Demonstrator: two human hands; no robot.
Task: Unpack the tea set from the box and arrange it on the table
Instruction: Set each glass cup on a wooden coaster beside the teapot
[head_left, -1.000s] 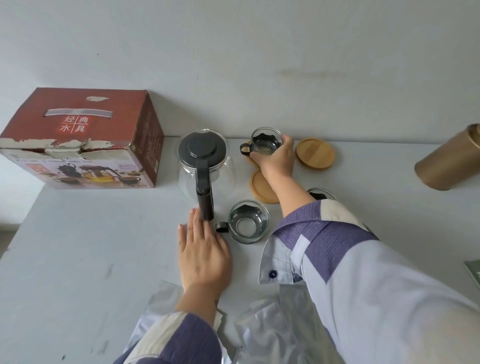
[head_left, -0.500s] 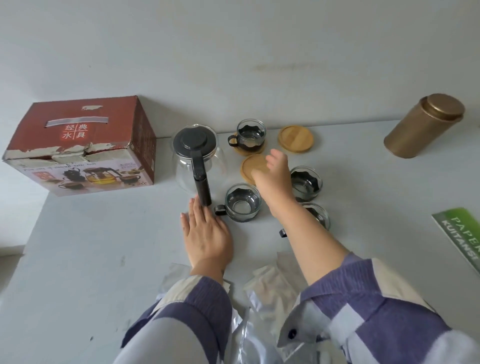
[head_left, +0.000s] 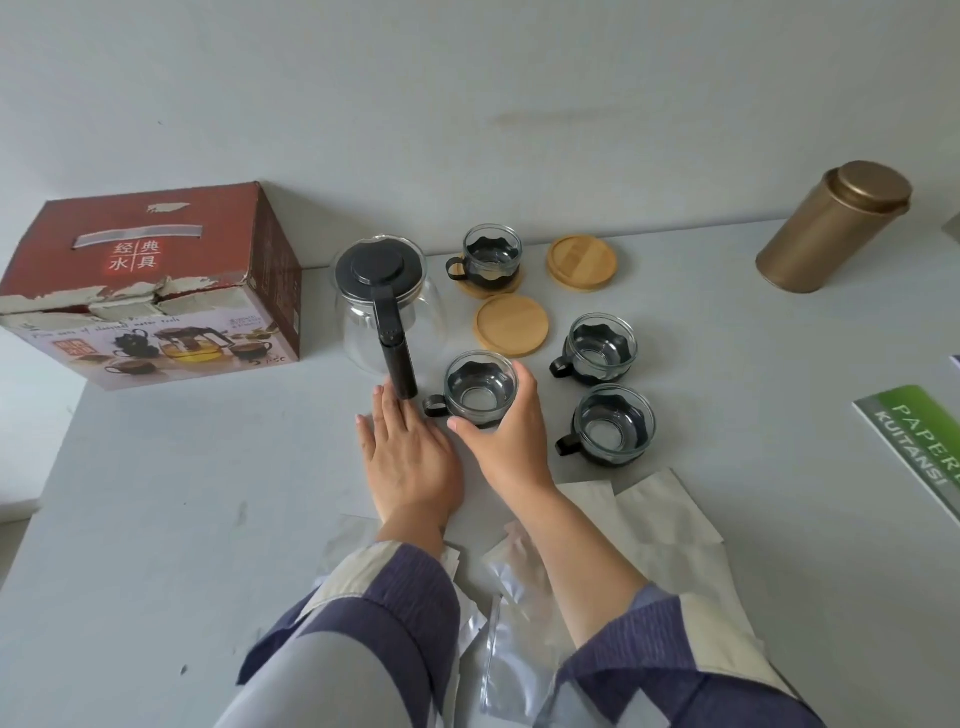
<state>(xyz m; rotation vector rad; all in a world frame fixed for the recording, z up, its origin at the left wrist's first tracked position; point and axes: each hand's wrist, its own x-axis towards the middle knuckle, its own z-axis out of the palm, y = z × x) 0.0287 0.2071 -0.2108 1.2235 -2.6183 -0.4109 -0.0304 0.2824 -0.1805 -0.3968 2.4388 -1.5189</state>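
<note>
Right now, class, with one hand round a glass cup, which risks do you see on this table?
1. The right hand grips the nearest cup close beside the teapot handle; lifting it carelessly could knock the glass teapot.
2. Two more cups stand close on its other side, so a sideways swing might clink glass against glass.
</note>
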